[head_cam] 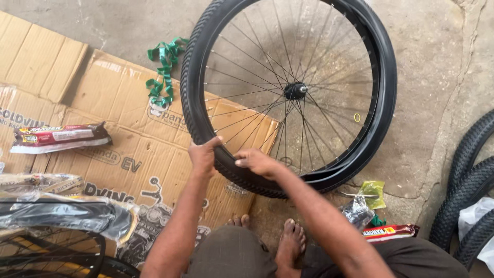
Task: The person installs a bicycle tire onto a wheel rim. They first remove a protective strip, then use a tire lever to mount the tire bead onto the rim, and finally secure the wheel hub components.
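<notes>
The bicycle wheel (290, 92) stands almost upright on the concrete floor (427, 56), its lower edge just in front of the person's bare feet (290, 234). Both hands are on the black tyre (383, 103) at the bottom of the wheel: the left hand (203, 154) is clenched around the tyre edge, and the right hand (257, 162), just beside it, presses the tyre wall with curled fingers. Left of the wheel lies flattened cardboard (123, 149) with a green rim strip (163, 72) and a packed inner tube (59, 138); more tyres (468, 190) lie to the right of the wheel. I think the risk is that the tyre bead slips from the fingers and springs back, or pinches them against the rim, because the grip is small and the wheel is only held by the hands.
</notes>
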`<state>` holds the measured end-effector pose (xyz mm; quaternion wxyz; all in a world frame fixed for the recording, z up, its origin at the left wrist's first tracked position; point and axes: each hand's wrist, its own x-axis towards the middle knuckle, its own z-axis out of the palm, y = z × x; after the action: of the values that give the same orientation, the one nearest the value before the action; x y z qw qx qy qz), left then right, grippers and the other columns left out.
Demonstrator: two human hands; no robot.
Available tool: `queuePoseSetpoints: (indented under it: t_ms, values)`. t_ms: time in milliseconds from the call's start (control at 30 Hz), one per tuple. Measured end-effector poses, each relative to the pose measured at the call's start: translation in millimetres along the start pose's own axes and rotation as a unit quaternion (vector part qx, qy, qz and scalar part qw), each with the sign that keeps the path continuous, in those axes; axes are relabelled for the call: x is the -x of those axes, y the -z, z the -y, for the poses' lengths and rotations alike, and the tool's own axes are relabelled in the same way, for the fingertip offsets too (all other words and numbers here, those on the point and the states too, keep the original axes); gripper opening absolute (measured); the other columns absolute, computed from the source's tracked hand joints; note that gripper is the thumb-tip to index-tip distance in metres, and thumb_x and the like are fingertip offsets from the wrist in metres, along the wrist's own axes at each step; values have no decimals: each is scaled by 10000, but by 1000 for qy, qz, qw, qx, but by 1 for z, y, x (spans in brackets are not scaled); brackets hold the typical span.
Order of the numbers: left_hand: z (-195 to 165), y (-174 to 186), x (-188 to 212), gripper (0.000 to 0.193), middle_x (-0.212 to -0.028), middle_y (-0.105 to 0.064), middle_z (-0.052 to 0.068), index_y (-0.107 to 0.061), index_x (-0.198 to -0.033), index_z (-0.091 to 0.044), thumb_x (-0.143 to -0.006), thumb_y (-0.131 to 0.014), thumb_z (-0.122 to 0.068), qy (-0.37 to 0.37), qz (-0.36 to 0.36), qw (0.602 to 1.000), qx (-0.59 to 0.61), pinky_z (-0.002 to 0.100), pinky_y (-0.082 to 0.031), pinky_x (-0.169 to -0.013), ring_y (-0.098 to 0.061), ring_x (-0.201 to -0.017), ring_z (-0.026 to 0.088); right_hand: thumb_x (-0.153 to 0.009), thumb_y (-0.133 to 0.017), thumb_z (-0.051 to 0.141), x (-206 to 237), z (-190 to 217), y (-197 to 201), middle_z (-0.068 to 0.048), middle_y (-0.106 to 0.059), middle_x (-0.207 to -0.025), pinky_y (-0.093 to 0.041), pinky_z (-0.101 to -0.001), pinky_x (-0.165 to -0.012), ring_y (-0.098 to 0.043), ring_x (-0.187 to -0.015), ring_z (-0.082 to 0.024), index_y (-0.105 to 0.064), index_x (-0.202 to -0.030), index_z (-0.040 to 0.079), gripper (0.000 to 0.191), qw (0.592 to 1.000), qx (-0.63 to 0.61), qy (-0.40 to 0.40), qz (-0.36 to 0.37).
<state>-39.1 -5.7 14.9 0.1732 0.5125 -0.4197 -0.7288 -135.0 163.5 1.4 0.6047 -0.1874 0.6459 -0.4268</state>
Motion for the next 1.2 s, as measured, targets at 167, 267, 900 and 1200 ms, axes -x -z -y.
queuePoseSetpoints:
  t_ms: [167,267,900,1200]
  values:
    - [-29,5,-29,317,-786,-682,76,-669,-957,17,-684,-830,7,32,68,997,6,319,-562,-552,-672,-620,190,-778,-805,226,-12,19,-23,-139,-751,-1078,-550,-379,-887,-696,-973,-230,-742,-1121,6,413,966,133,-19,-221]
    - [-32,7,-37,339,-801,-682,66,-669,-979,0,-679,-826,9,44,102,994,8,322,-585,-568,-680,-637,194,-874,-786,301,-19,27,-12,-165,-705,-1143,-496,-439,-867,-647,-1036,-313,-702,-1184,17,429,936,307,21,-173]
    - [-73,-10,-71,673,-1015,-734,180,-605,-1219,40,-733,-920,-301,-195,-11,909,-369,422,-576,-823,-723,-914,334,-841,-798,284,-36,75,-69,-207,-716,-1004,-536,-472,-856,-688,-957,-389,-716,-1117,37,379,906,170,132,-364]
    - [-41,-19,8,734,-1125,-698,180,-572,-1290,40,-679,-893,-211,-139,-26,986,-91,346,-571,-834,-685,-955,260,-848,-744,41,17,-6,-13,-103,-780,-1051,-574,-301,-877,-725,-955,-165,-750,-1110,37,262,966,60,98,-231]
